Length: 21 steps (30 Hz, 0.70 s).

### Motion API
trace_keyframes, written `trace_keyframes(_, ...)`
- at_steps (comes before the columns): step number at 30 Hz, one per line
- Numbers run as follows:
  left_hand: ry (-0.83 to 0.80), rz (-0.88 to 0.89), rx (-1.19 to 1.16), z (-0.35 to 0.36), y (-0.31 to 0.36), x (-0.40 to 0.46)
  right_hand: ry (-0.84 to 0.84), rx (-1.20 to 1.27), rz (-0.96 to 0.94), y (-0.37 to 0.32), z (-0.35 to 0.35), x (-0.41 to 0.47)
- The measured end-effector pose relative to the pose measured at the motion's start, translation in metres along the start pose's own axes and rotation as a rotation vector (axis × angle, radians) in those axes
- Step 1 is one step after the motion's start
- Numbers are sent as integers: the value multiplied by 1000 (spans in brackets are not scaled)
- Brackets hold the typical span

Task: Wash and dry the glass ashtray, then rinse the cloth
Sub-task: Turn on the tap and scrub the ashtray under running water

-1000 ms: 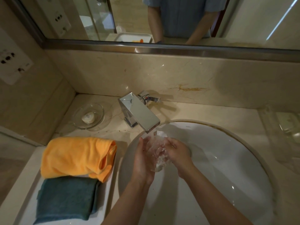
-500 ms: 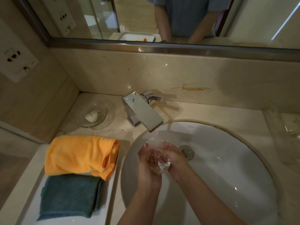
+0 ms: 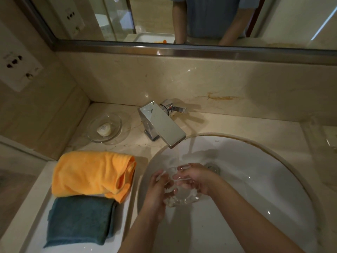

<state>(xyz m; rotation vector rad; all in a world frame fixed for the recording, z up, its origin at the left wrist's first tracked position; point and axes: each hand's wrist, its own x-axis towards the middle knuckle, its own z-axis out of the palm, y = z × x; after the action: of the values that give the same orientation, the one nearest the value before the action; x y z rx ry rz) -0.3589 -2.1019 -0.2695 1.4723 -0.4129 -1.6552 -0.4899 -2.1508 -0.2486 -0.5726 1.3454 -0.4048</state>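
The clear glass ashtray is held over the white basin, under the water running from the chrome tap. My left hand grips its left side. My right hand holds its right and top edge, fingers curled over the rim. Much of the glass is hidden by my fingers. A folded orange cloth and a folded teal cloth lie on a white tray left of the basin.
A glass soap dish with a small soap sits at the back left of the marble counter. The drain lies just beyond my right hand. A mirror and wall sockets are above.
Both hands with the ashtray have dropped lower in the basin, away from the spout. The glass has turned between my fingers, and the drain now shows behind my right hand.
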Motion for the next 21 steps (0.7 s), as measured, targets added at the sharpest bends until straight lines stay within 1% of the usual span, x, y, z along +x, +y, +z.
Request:
trace_keyframes(3, -85, 1, 209, 7, 16, 9, 17, 19, 28, 0, -1, 6)
trace_keyframes(5, -112, 16, 337, 12, 22, 14, 32, 67, 42, -1, -3, 10)
trace_keyframes(7, -112, -1, 360, 16, 23, 21, 45, 118, 56, -1, -5, 13)
trace_keyframes(11, -71, -88, 275, 27, 25, 33, -6, 338, 60, -1, -7, 14)
trace_keyframes(13, -35, -114, 339, 33, 28, 37, -37, 395, 58, 1, -10, 15)
trace_keyframes(15, 27, -81, 434, 36, 28, 42, -75, 426, 33, 2, -11, 16)
trace_keyframes(18, 12, 21, 702, 38, 20, 56, -20, 370, 43, -1, -9, 20)
trace_keyframes(21, 12, 68, 873, 44, 16, 59, 5, 275, 24, -5, -6, 21)
